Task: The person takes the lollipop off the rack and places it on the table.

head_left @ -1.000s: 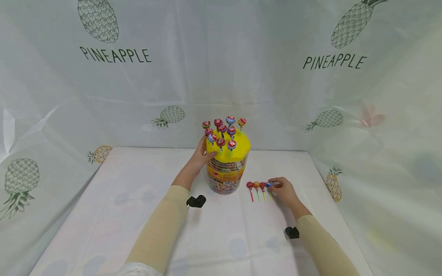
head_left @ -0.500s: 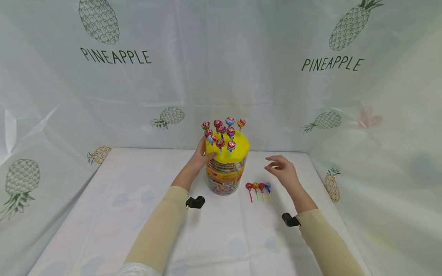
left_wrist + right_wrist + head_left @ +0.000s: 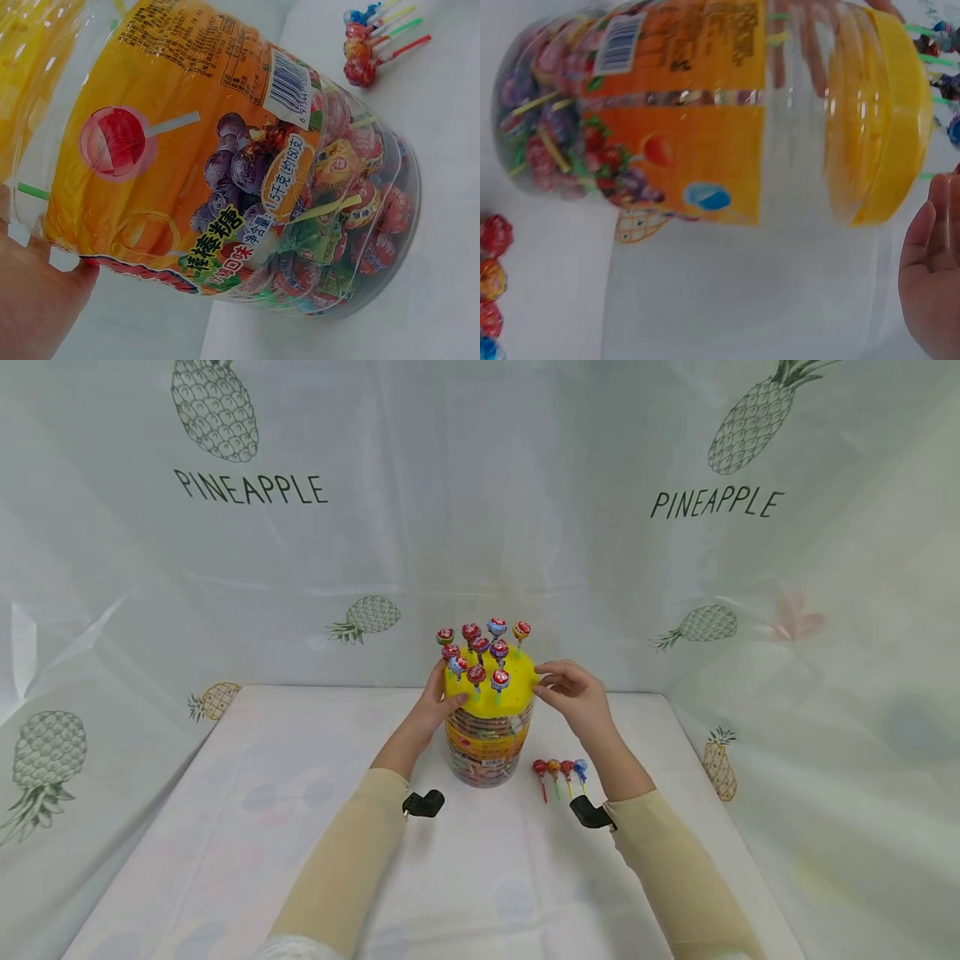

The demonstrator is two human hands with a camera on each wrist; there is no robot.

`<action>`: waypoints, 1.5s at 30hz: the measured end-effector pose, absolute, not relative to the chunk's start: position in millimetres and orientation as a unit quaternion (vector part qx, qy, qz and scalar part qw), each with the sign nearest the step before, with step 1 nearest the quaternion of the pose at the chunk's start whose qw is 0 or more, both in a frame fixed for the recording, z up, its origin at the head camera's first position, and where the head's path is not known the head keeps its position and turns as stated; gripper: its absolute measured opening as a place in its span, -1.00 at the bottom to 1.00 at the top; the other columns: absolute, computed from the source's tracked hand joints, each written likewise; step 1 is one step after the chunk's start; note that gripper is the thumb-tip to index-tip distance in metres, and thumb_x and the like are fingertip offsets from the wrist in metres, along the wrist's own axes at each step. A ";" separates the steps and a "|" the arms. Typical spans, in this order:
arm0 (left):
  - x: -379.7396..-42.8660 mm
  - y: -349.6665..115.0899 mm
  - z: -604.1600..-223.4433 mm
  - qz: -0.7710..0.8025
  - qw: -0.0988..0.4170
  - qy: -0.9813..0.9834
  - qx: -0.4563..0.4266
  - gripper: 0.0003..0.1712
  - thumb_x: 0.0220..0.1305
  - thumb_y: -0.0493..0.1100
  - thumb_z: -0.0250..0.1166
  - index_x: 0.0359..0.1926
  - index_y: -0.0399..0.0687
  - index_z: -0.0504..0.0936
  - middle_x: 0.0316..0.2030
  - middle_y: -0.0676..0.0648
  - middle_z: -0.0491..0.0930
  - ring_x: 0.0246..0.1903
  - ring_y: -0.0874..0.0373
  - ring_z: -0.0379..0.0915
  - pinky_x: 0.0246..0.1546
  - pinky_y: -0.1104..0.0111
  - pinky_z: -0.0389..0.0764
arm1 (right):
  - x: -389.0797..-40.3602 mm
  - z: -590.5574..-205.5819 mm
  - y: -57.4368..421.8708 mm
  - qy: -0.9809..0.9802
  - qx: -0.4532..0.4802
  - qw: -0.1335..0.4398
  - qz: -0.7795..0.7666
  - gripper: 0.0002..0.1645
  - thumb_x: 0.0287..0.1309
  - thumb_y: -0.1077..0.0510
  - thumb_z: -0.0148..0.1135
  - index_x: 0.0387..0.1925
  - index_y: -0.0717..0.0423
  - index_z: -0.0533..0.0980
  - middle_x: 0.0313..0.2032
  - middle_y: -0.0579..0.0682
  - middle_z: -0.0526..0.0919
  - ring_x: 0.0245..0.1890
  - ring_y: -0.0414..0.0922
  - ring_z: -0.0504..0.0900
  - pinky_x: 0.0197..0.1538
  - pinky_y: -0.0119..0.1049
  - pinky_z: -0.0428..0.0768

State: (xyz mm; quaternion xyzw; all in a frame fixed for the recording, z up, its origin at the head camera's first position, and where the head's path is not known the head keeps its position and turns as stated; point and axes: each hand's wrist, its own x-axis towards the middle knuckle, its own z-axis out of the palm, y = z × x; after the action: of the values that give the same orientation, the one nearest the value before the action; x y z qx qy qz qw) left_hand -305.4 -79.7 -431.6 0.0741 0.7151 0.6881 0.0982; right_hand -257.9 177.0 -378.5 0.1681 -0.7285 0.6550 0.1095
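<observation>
A clear plastic jar point(image 3: 483, 768) with an orange label point(image 3: 157, 187) stands upright on the table, filled with wrapped lollipops. Its yellow lid point(image 3: 900, 112) carries several upright lollipops point(image 3: 500, 680) with their sticks in the top. My left hand point(image 3: 429, 714) grips the jar at the lid's left edge, thumb to the front, the other fingers mostly hidden behind. My right hand point(image 3: 577, 693) holds nothing and has its fingertips right at the lid's right edge; in the right wrist view its fingers are loosely bent beside the lid.
Several loose lollipops point(image 3: 567, 767) lie side by side on the table right of the jar, below my right forearm. The white tablecloth point(image 3: 465, 877) spreads in front. A pineapple-print curtain point(image 3: 480, 527) hangs behind and at both sides.
My right hand has left the blue lollipop at the row's right end, risen empty, and moved left to the lid. That lollipop now lies in line with the others. My left hand has stayed put.
</observation>
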 end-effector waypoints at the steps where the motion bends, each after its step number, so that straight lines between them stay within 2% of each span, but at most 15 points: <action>1: -305.5 -79.8 -432.0 0.689 0.099 0.715 0.073 -0.01 0.31 -0.01 0.30 0.53 0.40 -0.16 0.54 0.05 -0.27 0.49 -0.01 -0.52 0.36 -0.23 -0.34 | -258.8 -376.3 173.1 -0.724 0.172 0.109 0.659 -0.66 0.18 0.35 0.32 0.00 0.36 0.57 -0.02 0.14 0.53 -0.10 -0.06 0.58 -0.01 -0.40 0.60; 12: -306.1 -82.9 -434.7 0.688 0.101 0.715 0.074 -0.01 0.30 0.01 0.31 0.53 0.42 -0.14 0.54 0.05 -0.25 0.49 -0.01 -0.48 0.35 -0.23 -0.33 | -269.3 -361.4 143.6 -0.695 0.203 0.100 0.683 -0.68 0.20 0.34 0.30 0.00 0.33 0.57 -0.04 0.13 0.59 -0.09 -0.04 0.62 0.05 -0.28 0.60; 20: -305.4 -81.2 -434.9 0.688 0.097 0.714 0.082 0.01 0.27 0.07 0.32 0.53 0.42 -0.14 0.53 0.02 -0.18 0.49 -0.05 -0.41 0.36 -0.23 -0.25 | -270.2 -355.2 133.2 -0.695 0.199 0.113 0.681 -0.70 0.21 0.32 0.30 -0.01 0.27 0.60 -0.05 0.00 0.60 -0.15 -0.06 0.58 -0.07 -0.38 0.62; 28: -306.5 -79.9 -436.5 0.692 0.099 0.709 0.090 0.00 0.27 0.07 0.32 0.53 0.42 -0.14 0.53 0.02 -0.18 0.49 -0.04 -0.41 0.37 -0.21 -0.24 | -272.5 -353.2 130.3 -0.710 0.183 0.112 0.671 -0.64 0.20 0.27 0.32 0.04 0.26 0.59 -0.08 -0.02 0.61 -0.14 -0.05 0.55 -0.10 -0.39 0.61; 37: -305.9 -79.6 -435.1 0.691 0.096 0.710 0.100 0.03 0.24 0.14 0.31 0.53 0.41 -0.16 0.53 0.02 -0.16 0.49 -0.06 -0.39 0.36 -0.23 -0.22 | -272.9 -350.1 131.5 -0.710 0.168 0.124 0.673 -0.68 0.22 0.21 0.32 0.01 0.18 0.63 -0.11 -0.02 0.62 -0.13 -0.05 0.57 -0.08 -0.36 0.61; 45: -307.0 -81.0 -434.4 0.689 0.096 0.712 0.092 0.01 0.29 0.06 0.30 0.53 0.39 -0.17 0.54 0.03 -0.19 0.49 -0.03 -0.41 0.38 -0.19 -0.22 | -271.2 -349.9 137.2 -0.679 0.174 0.140 0.700 -0.68 0.24 0.19 0.31 0.03 0.15 0.61 -0.07 0.01 0.62 -0.13 -0.03 0.56 -0.04 -0.33 0.60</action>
State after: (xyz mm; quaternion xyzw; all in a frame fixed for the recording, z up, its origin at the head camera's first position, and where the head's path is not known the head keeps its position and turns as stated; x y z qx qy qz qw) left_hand -307.0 -81.0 -434.4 0.0924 0.7125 0.6890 0.0956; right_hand -271.2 137.2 -349.9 0.1736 -0.6788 0.6995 0.1403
